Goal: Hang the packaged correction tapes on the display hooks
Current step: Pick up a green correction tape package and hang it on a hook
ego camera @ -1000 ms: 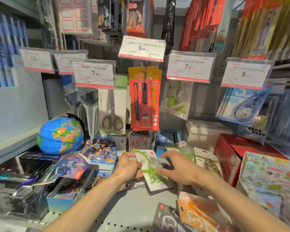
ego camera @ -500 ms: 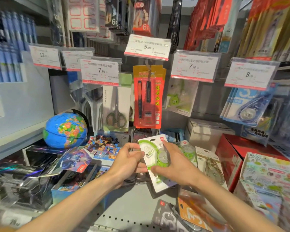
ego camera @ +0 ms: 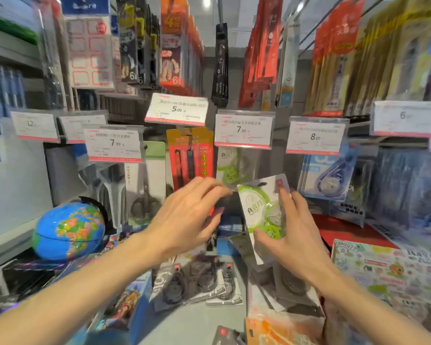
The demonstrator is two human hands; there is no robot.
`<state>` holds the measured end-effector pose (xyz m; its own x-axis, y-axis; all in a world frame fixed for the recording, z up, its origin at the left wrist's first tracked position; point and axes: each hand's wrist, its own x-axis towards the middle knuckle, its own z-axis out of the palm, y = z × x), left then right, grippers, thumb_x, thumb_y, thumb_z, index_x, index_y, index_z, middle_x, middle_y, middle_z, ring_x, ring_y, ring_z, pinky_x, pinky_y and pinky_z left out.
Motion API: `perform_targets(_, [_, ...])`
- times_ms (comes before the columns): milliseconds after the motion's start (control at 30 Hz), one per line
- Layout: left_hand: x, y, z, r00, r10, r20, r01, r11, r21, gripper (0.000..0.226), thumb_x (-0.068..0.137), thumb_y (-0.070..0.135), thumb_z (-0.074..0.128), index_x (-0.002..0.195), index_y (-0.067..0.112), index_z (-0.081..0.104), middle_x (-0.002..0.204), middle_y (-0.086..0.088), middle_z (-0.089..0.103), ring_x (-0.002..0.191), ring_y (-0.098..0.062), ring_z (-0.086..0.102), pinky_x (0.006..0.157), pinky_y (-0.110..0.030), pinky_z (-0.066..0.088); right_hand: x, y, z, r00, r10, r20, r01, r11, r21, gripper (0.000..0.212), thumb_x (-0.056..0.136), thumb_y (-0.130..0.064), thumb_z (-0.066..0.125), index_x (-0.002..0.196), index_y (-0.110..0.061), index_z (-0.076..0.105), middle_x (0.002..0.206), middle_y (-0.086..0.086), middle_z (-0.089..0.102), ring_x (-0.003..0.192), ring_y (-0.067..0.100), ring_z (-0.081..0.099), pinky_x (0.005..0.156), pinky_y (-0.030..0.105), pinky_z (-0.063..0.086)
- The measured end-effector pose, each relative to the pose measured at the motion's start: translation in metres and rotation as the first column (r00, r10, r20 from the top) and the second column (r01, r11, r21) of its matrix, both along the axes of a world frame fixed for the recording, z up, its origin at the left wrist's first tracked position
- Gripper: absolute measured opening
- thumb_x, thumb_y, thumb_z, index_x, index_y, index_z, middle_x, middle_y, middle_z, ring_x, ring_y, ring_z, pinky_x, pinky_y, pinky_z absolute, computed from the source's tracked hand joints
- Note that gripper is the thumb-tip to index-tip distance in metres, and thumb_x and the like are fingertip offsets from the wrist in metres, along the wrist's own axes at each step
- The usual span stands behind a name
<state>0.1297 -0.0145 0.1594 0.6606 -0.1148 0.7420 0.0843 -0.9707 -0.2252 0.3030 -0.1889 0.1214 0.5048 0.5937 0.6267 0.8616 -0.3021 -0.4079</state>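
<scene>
**A green correction tape pack raised toward its hook**

A person stands at a stationery display with both bare arms stretched forward. The right hand grips a pack of green correction tape, thumb under its lower edge and fingers along its right side. The pack is tilted, its top leaning left, with a small hang hole near the top edge. The left hand is just beside it to the left, fingers spread and relaxed, holding nothing; its fingertips reach toward the pack's top corner, and I cannot tell whether they touch it.

Straight above the gap between the hands, matching green packs already hang behind a price tag marked 7.90. That looks like the target hook, though the hook itself is hidden by the tag. Above the left hand hangs a red pen pack. Beyond the right hand hang blue tape packs. Below the hands, more packs lie loose on the shelf.

The pack looks light: thin card with a clear plastic blister over the tape. The card should be stiff enough to hold by one edge, yet it would bend if squeezed hard, and the glossy blister may be slippery. A hold low on the card, as now, leaves the hang hole free. The left hand could steady the top corner while the hole is threaded onto the hook.
</scene>
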Motion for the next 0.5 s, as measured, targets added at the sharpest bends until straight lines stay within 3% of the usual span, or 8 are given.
perform_targets(133, [0.004, -0.009, 0.052, 0.985, 0.016, 0.173, -0.075, 0.937, 0.342, 0.031, 0.087, 0.014, 0.068, 0.117, 0.005, 0.064, 0.119, -0.014, 0.066, 0.102, -0.033, 0.062, 0.074, -0.044, 0.053, 0.004, -0.002, 0.013, 0.998, -0.064, 0.028, 0.063, 0.997, 0.052, 0.096, 0.079, -0.053, 0.068, 0.154, -0.019, 0.018, 0.159, 0.009, 0.016, 0.146, 0.028, 0.021, 0.118, 0.044, 0.029])
perform_targets(267, [0.003, -0.011, 0.079, 0.952, 0.015, 0.306, -0.192, 0.808, 0.557, 0.024, 0.087, 0.008, 0.065, 0.110, 0.007, 0.069, 0.119, -0.016, 0.068, 0.103, -0.035, 0.064, 0.082, -0.043, 0.048, 0.001, -0.002, 0.023, 0.997, -0.066, 0.049, 0.062, 0.995, 0.076, 0.093, 0.081, -0.050, 0.068, 0.152, -0.020, 0.017, 0.161, 0.009, 0.010, 0.149, 0.028, 0.013, 0.120, 0.044, 0.025])
perform_targets(367, [0.000, -0.012, 0.092, 0.935, 0.026, 0.353, -0.248, 0.760, 0.601, 0.023, 0.091, 0.014, 0.060, 0.112, 0.010, 0.068, 0.124, -0.013, 0.068, 0.113, -0.032, 0.062, 0.093, -0.044, 0.044, -0.002, -0.001, 0.024, 0.996, -0.064, 0.068, 0.058, 0.995, 0.081, 0.092, 0.081, -0.049, 0.069, 0.151, -0.020, 0.018, 0.161, 0.010, 0.009, 0.150, 0.027, 0.010, 0.120, 0.044, 0.023])
perform_targets(500, [-0.003, -0.008, 0.107, 0.929, 0.205, 0.307, -0.348, 0.762, 0.547, 0.041, 0.086, 0.029, 0.063, 0.123, 0.011, 0.060, 0.135, -0.011, 0.060, 0.126, -0.032, 0.054, 0.107, -0.046, 0.035, -0.007, 0.002, 0.026, 0.994, -0.061, 0.089, 0.052, 0.994, 0.096, 0.091, 0.081, -0.048, 0.070, 0.151, -0.017, 0.022, 0.158, 0.010, 0.013, 0.148, 0.028, 0.015, 0.119, 0.044, 0.026])
